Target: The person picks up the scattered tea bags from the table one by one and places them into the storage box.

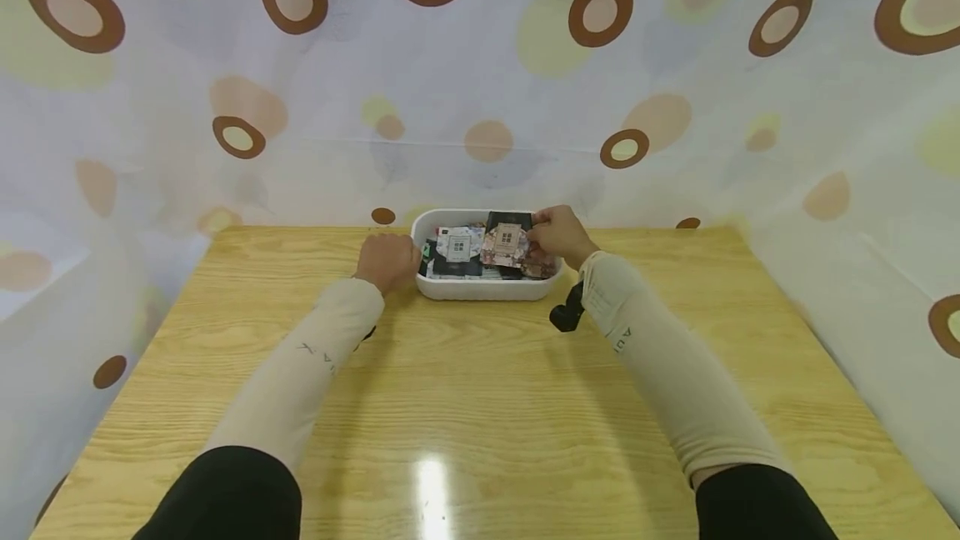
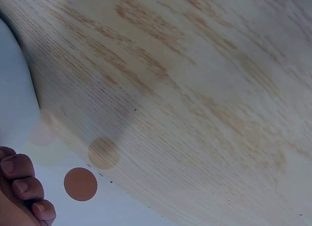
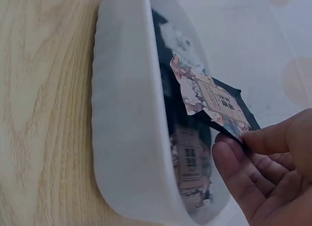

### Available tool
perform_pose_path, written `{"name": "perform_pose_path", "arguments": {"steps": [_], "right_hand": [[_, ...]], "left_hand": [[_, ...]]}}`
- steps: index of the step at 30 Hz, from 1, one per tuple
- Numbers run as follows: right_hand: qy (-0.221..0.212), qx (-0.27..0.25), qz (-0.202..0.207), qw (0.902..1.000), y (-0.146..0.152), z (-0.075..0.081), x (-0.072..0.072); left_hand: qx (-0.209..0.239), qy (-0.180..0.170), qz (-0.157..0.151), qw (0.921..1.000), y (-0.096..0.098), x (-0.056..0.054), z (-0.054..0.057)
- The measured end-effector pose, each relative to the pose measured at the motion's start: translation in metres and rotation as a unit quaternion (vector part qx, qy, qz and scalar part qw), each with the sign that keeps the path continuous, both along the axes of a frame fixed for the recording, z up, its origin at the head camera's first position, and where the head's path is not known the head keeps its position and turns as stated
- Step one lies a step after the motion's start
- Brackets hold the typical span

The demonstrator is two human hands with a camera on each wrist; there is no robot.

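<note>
A white oblong plastic box (image 1: 483, 288) holds several flat packets, black ones with white or pink floral labels. My right hand (image 1: 561, 233) pinches the edge of a black packet with a pink floral label (image 1: 506, 240) between thumb and fingers. In the right wrist view that packet (image 3: 214, 99) is tilted above the others in the box. At the box's left end my left hand (image 1: 387, 262) has its fingers curled at the rim; the exact grip is hidden. The left wrist view shows its curled fingertips (image 2: 27, 184) beside the box wall (image 2: 17, 89).
The box stands at the back of a wooden table (image 1: 465, 390), close to a patterned cloth (image 1: 480, 65) hanging behind. Similar cloth also borders the table at left and right. A black wrist device (image 1: 567, 311) hangs under the right wrist.
</note>
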State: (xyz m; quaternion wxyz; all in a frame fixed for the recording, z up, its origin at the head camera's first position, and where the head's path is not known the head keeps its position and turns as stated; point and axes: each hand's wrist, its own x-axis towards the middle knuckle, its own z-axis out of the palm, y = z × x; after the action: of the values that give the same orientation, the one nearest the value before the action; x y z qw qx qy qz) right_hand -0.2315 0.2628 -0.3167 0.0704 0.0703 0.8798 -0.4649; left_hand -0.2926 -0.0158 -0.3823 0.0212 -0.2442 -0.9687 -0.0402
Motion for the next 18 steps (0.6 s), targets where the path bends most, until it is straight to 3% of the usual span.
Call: {"name": "perform_pose_path", "arguments": {"steps": [5,11,18], "right_hand": [[0.002,0.058,-0.012,0.9983,-0.005,-0.010,-0.008],[0.037,0.143,-0.019,0.9888,-0.011,-0.013,-0.011],[0.054,0.151,-0.013,0.9870,-0.011,-0.011,-0.002]], "left_hand": [[0.004,0.018,-0.004,0.9998,0.002,-0.001,0.004],[0.009,0.029,0.003,0.9995,0.002,-0.003,0.010],[0.001,0.012,0.004,0.9999,0.002,-0.004,0.012]]}}
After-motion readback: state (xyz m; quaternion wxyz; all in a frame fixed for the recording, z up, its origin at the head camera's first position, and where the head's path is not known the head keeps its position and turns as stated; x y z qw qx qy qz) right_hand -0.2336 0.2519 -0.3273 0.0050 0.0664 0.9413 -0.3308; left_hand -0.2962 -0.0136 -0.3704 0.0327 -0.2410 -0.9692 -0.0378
